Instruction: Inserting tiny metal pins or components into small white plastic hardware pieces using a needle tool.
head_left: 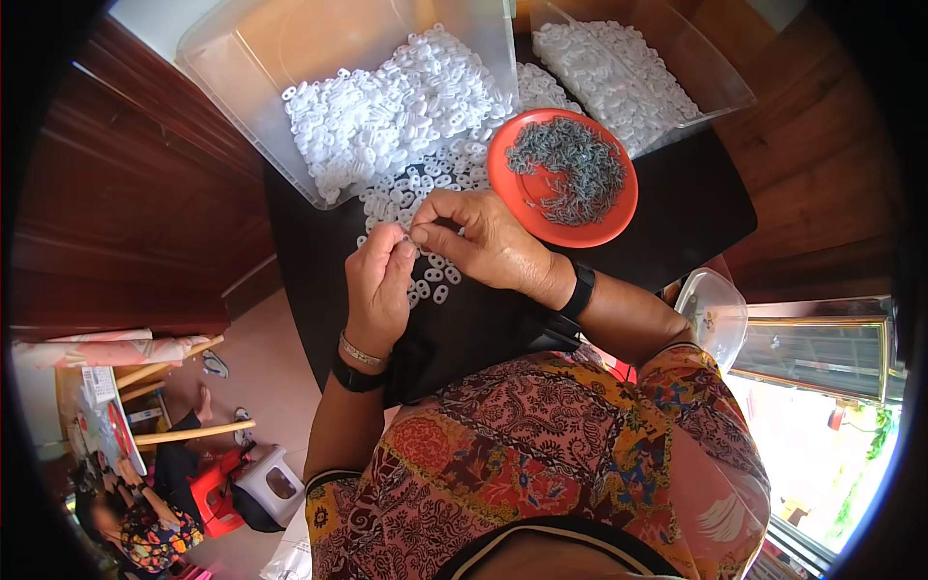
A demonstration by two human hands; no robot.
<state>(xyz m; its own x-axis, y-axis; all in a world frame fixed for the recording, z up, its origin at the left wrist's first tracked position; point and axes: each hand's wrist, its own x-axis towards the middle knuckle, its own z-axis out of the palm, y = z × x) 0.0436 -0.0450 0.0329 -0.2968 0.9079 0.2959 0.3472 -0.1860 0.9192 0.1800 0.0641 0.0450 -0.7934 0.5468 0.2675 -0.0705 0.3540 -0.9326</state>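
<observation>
Over the black table point(667, 217), the left hand point(377, 285) and right hand point(478, 242) meet fingertip to fingertip, each pinched shut on what looks like one small white plastic ring point(410, 232), mostly hidden between the thumbs and forefingers; whether a metal piece is held with it cannot be told. Loose white rings point(425, 184) lie scattered on the table just beyond the hands, spilling from a clear plastic bin point(242, 43) heaped with the same parts, and a second clear bin point(720, 82) of them stands to the right. An orange plate point(507, 184) of small grey metal clips point(570, 169) sits just beside the right hand. The work seems best done by keeping the piece steady in the left pinch, close above the table, so anything dropped lands among the loose parts.
</observation>
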